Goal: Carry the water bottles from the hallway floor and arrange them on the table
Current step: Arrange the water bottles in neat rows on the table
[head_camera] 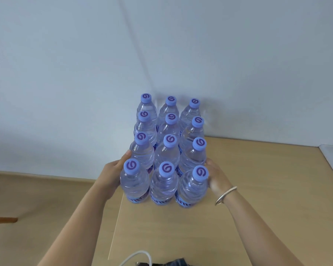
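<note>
Twelve water bottles (166, 148) (three across, four deep), two hands, one bracelet (225, 195), one table (258, 189).

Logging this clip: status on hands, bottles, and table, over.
Left hand and right hand press the sides of the bottle block. Twelve upright, three by four, on the table. White cable near edge, not blocking.

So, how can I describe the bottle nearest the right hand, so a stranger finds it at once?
Start at the wooden table, then the block of water bottles, three across and four deep. Take the row nearest the person; its right-end bottle is the one, alone in having the right hand, with a bracelet, against its side.
</note>
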Tool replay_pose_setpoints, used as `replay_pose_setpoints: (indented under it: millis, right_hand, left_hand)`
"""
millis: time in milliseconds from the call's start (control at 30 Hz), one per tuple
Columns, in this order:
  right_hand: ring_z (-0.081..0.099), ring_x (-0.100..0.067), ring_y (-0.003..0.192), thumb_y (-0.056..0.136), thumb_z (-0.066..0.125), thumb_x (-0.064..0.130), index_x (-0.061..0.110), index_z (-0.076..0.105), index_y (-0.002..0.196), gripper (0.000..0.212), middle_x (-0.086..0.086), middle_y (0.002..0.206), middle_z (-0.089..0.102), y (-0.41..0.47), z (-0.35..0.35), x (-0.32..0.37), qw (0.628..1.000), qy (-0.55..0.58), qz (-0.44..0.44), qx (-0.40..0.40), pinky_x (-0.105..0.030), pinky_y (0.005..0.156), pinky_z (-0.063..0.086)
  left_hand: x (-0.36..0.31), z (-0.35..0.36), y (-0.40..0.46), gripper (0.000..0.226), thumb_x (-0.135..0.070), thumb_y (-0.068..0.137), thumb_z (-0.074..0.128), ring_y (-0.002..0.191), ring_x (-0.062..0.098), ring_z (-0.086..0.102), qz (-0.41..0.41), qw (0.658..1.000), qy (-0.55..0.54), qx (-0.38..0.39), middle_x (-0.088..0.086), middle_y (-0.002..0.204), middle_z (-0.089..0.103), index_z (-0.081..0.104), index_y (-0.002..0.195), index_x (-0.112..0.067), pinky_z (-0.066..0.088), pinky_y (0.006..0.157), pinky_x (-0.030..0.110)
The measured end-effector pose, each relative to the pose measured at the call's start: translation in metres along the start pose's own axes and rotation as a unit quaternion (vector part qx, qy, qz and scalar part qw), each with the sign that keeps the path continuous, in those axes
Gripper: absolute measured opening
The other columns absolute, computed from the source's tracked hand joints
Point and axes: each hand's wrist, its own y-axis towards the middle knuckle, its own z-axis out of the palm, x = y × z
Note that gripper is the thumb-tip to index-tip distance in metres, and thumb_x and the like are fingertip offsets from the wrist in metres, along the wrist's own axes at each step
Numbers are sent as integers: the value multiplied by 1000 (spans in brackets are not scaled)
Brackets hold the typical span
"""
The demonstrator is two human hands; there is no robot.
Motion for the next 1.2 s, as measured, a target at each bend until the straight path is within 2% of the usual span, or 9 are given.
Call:
replay_pose_setpoints:
  millis: [67, 167, 367, 567, 767, 933, 1000, 1100, 1200]
  right_hand:
    - [59, -26, 96, 83, 53, 1, 7, 62, 110, 29, -15, 107, 66, 2, 0, -3, 1000, 4, -8, -7, -47, 92, 46]
    - [59, -32, 104, 85, 48, -4, 5, 60, 115, 33, -20, 115, 63, 4, 0, -5, 1000, 25, -5, -9, -50, 97, 44]
    - [58, -22, 89, 85, 46, -6, 1, 62, 109, 30, -11, 96, 66, 9, 1, -5, 998, 45, -16, -29, -41, 85, 46]
    - [60, -20, 87, 85, 47, -4, 13, 66, 100, 29, -7, 93, 68, 10, 0, -9, 998, 38, -30, -29, -42, 87, 48]
    - [62, -23, 94, 85, 51, 2, 15, 66, 103, 27, -9, 103, 70, 10, -5, -12, 1000, 11, -23, -9, -43, 90, 49]
    - [54, -20, 75, 83, 47, 0, 15, 66, 81, 25, -2, 75, 65, 5, -9, -11, 1000, -4, -9, -3, -36, 71, 45]
    - [51, -19, 73, 83, 41, 0, 15, 64, 77, 28, -2, 73, 60, -1, -9, -17, 1000, -27, -9, -4, -34, 68, 42]
    - [62, -19, 81, 85, 39, 9, 16, 65, 88, 26, -2, 89, 66, -10, -15, -30, 997, -64, 22, -36, -34, 75, 46]
    - [65, -25, 89, 91, 38, 31, 25, 64, 85, 27, 1, 101, 65, -16, -16, -29, 993, -93, 72, -16, -31, 71, 50]
  left_hand:
    - [2, -1, 2, 33, -36, 93, 53, 75, 6, 69, 1, 1000, -12, 3, -13, 79, 74, 73, 67, -32, 50, 69, 29]
    - [4, -2, 5, 37, -37, 94, 51, 72, 4, 71, 13, 999, -28, 17, -13, 79, 74, 75, 66, -36, 49, 69, 29]
    - [6, -5, 13, 34, -34, 94, 52, 64, -1, 69, 14, 1000, 1, 18, -17, 72, 73, 71, 66, -35, 51, 48, 14]
    - [11, -9, 20, 41, -32, 96, 48, 72, 2, 70, 3, 999, 2, 35, -16, 79, 74, 75, 67, -41, 49, 67, 25]
    - [14, -10, 20, 37, -38, 94, 49, 76, 1, 70, 0, 999, -6, 32, -18, 82, 74, 74, 68, -45, 48, 74, 31]
    - [12, -2, 11, 40, -37, 95, 48, 66, -4, 68, 13, 1000, 10, 6, -22, 71, 71, 71, 63, -41, 44, 69, 26]
    - [15, -3, 3, 39, -43, 93, 50, 64, 10, 65, 9, 1000, 7, -24, -15, 72, 68, 69, 62, -29, 40, 73, 27]
    - [31, -7, -7, 44, -54, 86, 52, 73, 21, 47, -5, 995, 33, -90, 6, 77, 56, 59, 76, -11, 40, 73, 35]
    - [43, -10, -20, 50, -62, 85, 45, 86, 19, 63, -42, 993, 44, -104, -1, 89, 71, 68, 93, -18, 46, 82, 35]
